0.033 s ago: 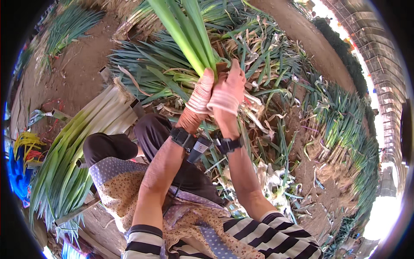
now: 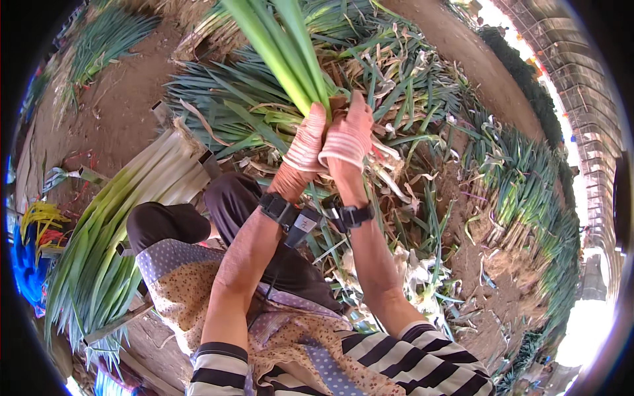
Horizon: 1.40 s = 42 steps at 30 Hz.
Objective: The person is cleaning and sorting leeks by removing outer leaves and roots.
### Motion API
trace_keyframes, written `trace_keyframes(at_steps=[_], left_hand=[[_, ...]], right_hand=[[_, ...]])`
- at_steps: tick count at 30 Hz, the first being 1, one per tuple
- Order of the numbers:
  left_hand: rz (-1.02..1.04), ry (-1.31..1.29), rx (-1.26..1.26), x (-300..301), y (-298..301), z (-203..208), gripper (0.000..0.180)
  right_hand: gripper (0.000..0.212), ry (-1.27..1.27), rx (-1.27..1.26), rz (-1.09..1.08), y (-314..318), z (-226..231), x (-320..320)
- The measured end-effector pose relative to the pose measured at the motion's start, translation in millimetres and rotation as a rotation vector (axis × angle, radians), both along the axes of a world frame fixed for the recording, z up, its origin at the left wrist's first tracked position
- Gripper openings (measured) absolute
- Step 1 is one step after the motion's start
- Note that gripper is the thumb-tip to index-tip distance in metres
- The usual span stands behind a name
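Upright in front of me stands a leek [image 2: 298,79] with broad green leaves fanning out past the top edge. My left hand [image 2: 308,140], in a pale pinkish glove, is closed around its lower green part, thumb up along the stalk. Pressed close on the right, my gloved right hand [image 2: 350,134] is also closed at the stalk, near a small brownish piece, perhaps a dry leaf. Both hands hide the leek's lower end. Under them lie loose leaves and a few pale stalks with roots [image 2: 389,178].
Left of my knees, a pile of cleaned leeks [image 2: 148,175] lies across a metal rack [image 2: 210,164]. Uncleaned leeks [image 2: 228,99] spread ahead, more bundles [image 2: 522,178] to the right. White peelings [image 2: 416,274] lie by my right forearm. Blue and yellow ties [image 2: 30,257] hang far left.
Almost nothing differs. The leek's leaves tip slightly left, and my right hand has shifted a little to the left and turned slightly.
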<state>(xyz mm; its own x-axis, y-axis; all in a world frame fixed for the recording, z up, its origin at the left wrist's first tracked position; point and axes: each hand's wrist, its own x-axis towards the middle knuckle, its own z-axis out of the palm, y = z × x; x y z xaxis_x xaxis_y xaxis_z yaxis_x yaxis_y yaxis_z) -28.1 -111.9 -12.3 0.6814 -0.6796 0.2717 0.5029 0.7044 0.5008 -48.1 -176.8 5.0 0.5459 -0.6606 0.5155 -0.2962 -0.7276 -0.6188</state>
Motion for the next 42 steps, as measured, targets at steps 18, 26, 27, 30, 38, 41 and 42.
trace_keyframes(at_steps=[18,26,27,30,38,41,42], left_hand=[[0.157,-0.014,0.104,26,12,-6,0.08],[0.341,0.069,0.151,41,27,-7,0.077],[0.401,0.106,0.154,43,29,-5,0.075],[0.496,0.11,0.213,58,49,-9,0.079],[0.633,0.146,0.138,71,69,6,0.066],[0.65,0.124,0.139,74,72,2,0.069],[0.643,0.128,0.137,72,69,2,0.069]], right_hand=[[0.035,0.114,0.158,0.597,-33,-9,-81],[0.028,0.868,-0.15,0.588,-35,-72,-138],[0.025,0.859,-0.105,0.566,-37,-87,-156],[0.018,0.838,0.042,0.562,-28,-99,-203],[0.023,0.994,0.213,0.117,-19,-142,-328],[0.024,1.083,0.172,0.075,-34,-173,-372],[0.025,1.248,0.238,0.02,-41,-182,-383]])
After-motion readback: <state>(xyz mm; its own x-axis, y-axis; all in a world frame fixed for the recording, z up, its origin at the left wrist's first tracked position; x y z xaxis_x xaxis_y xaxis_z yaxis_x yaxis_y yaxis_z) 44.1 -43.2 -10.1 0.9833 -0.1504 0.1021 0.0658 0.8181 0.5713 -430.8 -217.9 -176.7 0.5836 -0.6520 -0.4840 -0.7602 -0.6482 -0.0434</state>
